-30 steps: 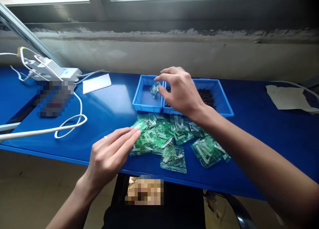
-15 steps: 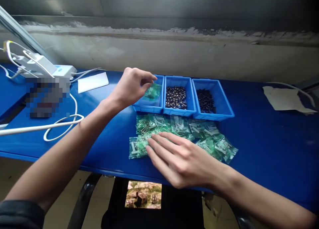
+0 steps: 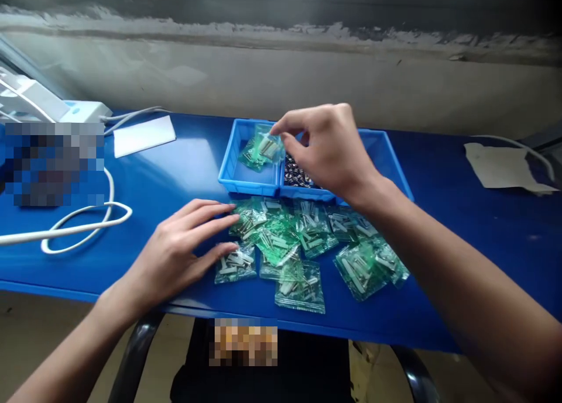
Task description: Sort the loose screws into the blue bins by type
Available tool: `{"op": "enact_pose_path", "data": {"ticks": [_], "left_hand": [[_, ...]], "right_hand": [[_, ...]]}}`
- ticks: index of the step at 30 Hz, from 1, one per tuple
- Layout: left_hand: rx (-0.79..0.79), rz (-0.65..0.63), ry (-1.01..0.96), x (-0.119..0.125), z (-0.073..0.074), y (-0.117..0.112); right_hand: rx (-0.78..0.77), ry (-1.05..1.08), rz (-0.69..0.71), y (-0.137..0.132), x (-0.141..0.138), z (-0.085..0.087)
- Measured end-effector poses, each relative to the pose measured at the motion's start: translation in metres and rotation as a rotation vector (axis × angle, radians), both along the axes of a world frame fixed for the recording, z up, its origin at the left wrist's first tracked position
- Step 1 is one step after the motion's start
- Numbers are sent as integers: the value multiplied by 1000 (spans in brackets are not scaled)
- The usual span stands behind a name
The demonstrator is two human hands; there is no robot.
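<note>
My right hand [image 3: 327,148] pinches a small green-tinted plastic packet [image 3: 268,145] by its edge, over the left blue bin [image 3: 250,186]. White and metal pieces show through its film. Below it in that bin lies another green packet [image 3: 250,157]. My left hand [image 3: 184,245] rests with fingers spread at the left side of the packet pile, its fingertips touching a packet [image 3: 236,264]. More packets [image 3: 278,236] overlap in front of the bins. Small shiny metal parts [image 3: 295,174] fill the middle bin, partly hidden by my right hand.
A third blue bin [image 3: 386,157] stands at the right, mostly covered by my right hand and arm. On the blue table [image 3: 465,262] lie a white card [image 3: 144,136], a looped white cable [image 3: 88,230] and a paper sheet [image 3: 504,166]. A power strip [image 3: 85,112] sits far left.
My left hand has drawn back from the left bin to the pile's left side. My right hand has risen from the pile to the left bin with a packet.
</note>
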State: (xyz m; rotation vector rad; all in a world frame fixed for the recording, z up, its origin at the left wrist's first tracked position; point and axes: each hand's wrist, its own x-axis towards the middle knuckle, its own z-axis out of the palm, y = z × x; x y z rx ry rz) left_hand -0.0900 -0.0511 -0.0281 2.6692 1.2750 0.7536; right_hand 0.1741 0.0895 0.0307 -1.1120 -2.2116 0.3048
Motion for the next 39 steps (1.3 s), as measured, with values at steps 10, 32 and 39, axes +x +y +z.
{"op": "enact_pose_path", "data": {"ticks": [10, 32, 39], "left_hand": [[121, -33, 112, 8, -2, 14], [450, -267, 545, 10, 17, 16], [464, -275, 342, 6, 10, 15]], "right_hand": [[26, -622, 148, -1, -34, -6], [491, -32, 391, -69, 36, -26], [504, 68, 278, -76, 45, -32]]}}
